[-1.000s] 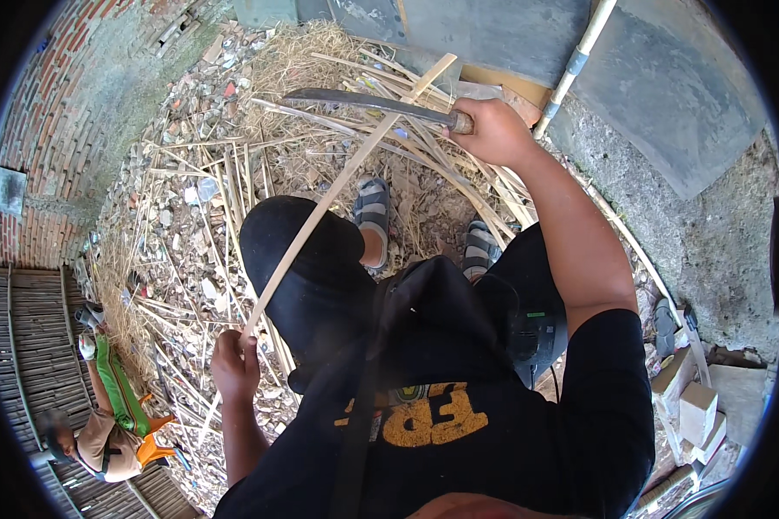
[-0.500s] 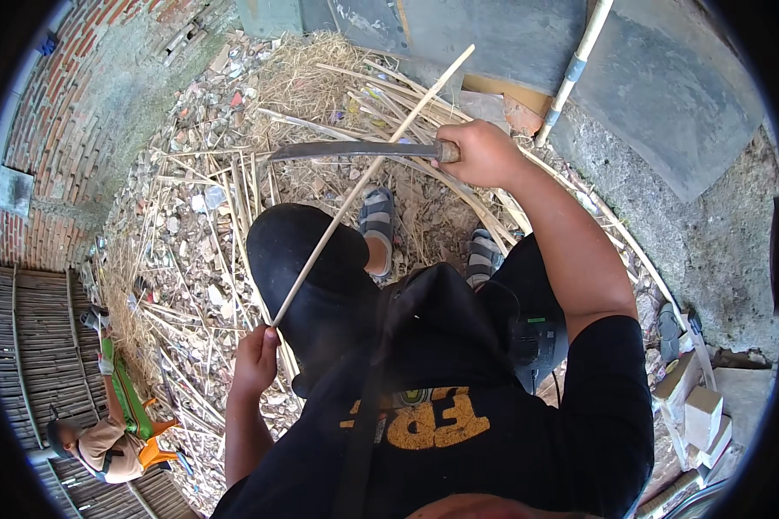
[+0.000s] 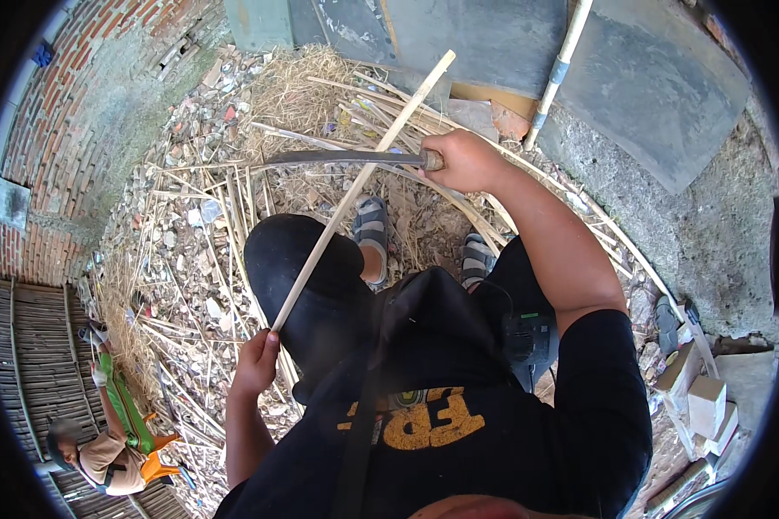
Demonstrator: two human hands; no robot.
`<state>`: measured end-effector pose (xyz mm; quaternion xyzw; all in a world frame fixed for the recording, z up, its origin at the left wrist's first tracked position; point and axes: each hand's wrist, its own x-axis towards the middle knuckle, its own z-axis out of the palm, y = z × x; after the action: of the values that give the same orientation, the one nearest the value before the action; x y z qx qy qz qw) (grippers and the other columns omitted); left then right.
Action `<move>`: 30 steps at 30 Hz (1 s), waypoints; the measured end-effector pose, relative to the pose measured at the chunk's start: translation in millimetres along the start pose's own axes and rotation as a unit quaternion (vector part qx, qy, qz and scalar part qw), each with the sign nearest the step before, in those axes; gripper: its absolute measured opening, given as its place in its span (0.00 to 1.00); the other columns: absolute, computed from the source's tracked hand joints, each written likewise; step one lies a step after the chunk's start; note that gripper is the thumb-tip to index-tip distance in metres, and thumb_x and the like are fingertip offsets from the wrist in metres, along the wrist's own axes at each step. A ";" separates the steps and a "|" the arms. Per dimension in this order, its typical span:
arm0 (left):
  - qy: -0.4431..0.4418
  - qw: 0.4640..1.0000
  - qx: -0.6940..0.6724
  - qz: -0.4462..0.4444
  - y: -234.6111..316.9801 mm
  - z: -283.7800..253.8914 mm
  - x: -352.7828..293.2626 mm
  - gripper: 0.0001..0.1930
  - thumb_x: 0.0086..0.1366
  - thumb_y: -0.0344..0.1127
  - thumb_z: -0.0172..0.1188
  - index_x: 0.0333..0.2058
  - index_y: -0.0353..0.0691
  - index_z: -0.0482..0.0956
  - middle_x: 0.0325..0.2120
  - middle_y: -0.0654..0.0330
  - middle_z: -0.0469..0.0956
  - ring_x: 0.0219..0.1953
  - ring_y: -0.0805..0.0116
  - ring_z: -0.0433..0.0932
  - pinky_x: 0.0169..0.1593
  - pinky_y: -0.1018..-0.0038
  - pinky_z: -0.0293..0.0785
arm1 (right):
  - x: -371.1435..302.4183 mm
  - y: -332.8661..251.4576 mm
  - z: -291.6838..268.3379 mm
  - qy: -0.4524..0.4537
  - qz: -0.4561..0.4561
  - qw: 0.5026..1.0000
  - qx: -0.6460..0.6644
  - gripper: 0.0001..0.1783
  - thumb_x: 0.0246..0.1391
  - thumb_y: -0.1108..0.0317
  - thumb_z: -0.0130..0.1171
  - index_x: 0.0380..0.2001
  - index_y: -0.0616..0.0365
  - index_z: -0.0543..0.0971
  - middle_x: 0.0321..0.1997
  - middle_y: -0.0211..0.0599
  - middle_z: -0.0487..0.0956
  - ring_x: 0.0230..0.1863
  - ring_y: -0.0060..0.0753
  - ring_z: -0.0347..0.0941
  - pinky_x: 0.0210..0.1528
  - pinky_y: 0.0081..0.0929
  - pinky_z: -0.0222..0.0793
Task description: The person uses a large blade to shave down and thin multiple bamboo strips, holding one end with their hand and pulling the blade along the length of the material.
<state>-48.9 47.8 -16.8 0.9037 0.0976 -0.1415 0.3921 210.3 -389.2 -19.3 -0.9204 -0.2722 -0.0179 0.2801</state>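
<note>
My left hand (image 3: pixel 256 362) is closed on the near end of a long, pale split-bamboo strip (image 3: pixel 327 232). From there the strip slants up and to the right, passing over my left knee. In my right hand (image 3: pixel 464 162) is the wooden handle of a machete (image 3: pixel 342 157), the fingers wrapped round it. Its long dark blade points left and crosses the strip towards the far end, seemingly against it. Sandals (image 3: pixel 371 227) show on my feet below the blade.
Split bamboo strips (image 3: pixel 480 221) and dry shavings (image 3: pixel 299 91) lie on the rubble-strewn ground. Grey panels lean at the back beside a bamboo pole (image 3: pixel 559 76). Pale blocks (image 3: pixel 706 405) are stacked at the right. Another person (image 3: pixel 104 454) sits at the far left.
The strip has turned slightly about its length, its wider face now showing. My right hand and the machete have shifted slightly left and down in the view.
</note>
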 end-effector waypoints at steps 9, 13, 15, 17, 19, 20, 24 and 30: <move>0.107 0.978 0.162 0.081 10.3 11.2 -1.0 0.21 0.76 0.45 0.48 0.27 0.35 0.71 0.18 0.44 0.72 0.23 0.38 0.74 0.27 0.53 0.65 | -3.6 8.3 -8.7 -0.023 0.033 0.998 -0.053 0.16 0.50 0.58 0.67 0.40 0.53 0.81 0.34 0.48 0.83 0.40 0.54 0.81 0.43 0.49 0.76; 0.175 0.953 0.195 0.153 4.9 20.7 -0.5 0.16 0.74 0.44 0.52 0.33 0.36 0.72 0.21 0.45 0.75 0.23 0.37 0.74 0.27 0.51 0.68 | -2.0 -7.0 -1.9 -0.012 0.016 0.998 -0.065 0.16 0.50 0.59 0.67 0.40 0.52 0.81 0.33 0.47 0.83 0.40 0.53 0.81 0.43 0.49 0.76; 0.173 0.954 0.202 0.137 6.7 22.0 -2.3 0.17 0.73 0.46 0.53 0.34 0.36 0.71 0.20 0.44 0.74 0.24 0.36 0.74 0.28 0.52 0.69 | -1.3 -12.4 -0.8 -0.008 0.002 0.998 -0.059 0.16 0.49 0.59 0.67 0.40 0.52 0.81 0.33 0.47 0.83 0.39 0.53 0.81 0.42 0.49 0.76; 0.126 0.964 0.208 0.110 -0.9 19.1 4.6 0.18 0.73 0.47 0.54 0.34 0.35 0.70 0.19 0.44 0.74 0.24 0.35 0.74 0.28 0.52 0.69 | 4.5 -2.2 0.8 0.000 0.006 1.000 -0.027 0.16 0.49 0.59 0.67 0.40 0.51 0.81 0.32 0.46 0.83 0.38 0.53 0.81 0.42 0.48 0.76; 0.089 0.973 0.185 0.104 -2.2 14.4 10.7 0.20 0.73 0.49 0.54 0.33 0.35 0.69 0.18 0.44 0.73 0.24 0.35 0.74 0.28 0.52 0.68 | 8.2 8.4 2.5 0.009 0.016 1.000 -0.002 0.15 0.49 0.60 0.67 0.40 0.51 0.81 0.32 0.46 0.83 0.37 0.53 0.81 0.41 0.48 0.76; 0.075 0.978 0.161 0.110 0.5 11.5 11.7 0.21 0.73 0.50 0.54 0.33 0.35 0.69 0.17 0.44 0.72 0.24 0.35 0.74 0.28 0.52 0.67 | 8.5 12.8 4.1 0.014 0.024 1.000 0.008 0.15 0.48 0.61 0.67 0.39 0.52 0.80 0.32 0.45 0.83 0.37 0.53 0.81 0.41 0.48 0.76; 0.027 0.988 0.111 0.101 7.4 -2.0 10.8 0.25 0.75 0.53 0.49 0.30 0.34 0.68 0.15 0.43 0.70 0.21 0.36 0.72 0.26 0.52 0.63 | 12.5 1.9 7.2 0.044 0.015 0.998 -0.030 0.13 0.47 0.63 0.66 0.36 0.53 0.79 0.30 0.45 0.82 0.36 0.53 0.81 0.40 0.47 0.76; 0.037 0.982 0.148 0.112 3.8 0.6 23.0 0.26 0.77 0.51 0.46 0.27 0.33 0.69 0.16 0.41 0.70 0.22 0.33 0.71 0.26 0.51 0.63 | 17.4 10.4 17.8 0.051 0.052 0.997 0.010 0.12 0.47 0.64 0.65 0.35 0.56 0.80 0.26 0.47 0.81 0.33 0.56 0.81 0.38 0.47 0.76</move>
<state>-26.2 46.3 -22.2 0.9615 -0.0118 -0.0762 0.2639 228.3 -378.5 -36.3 -0.9284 -0.2100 -0.0474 0.3029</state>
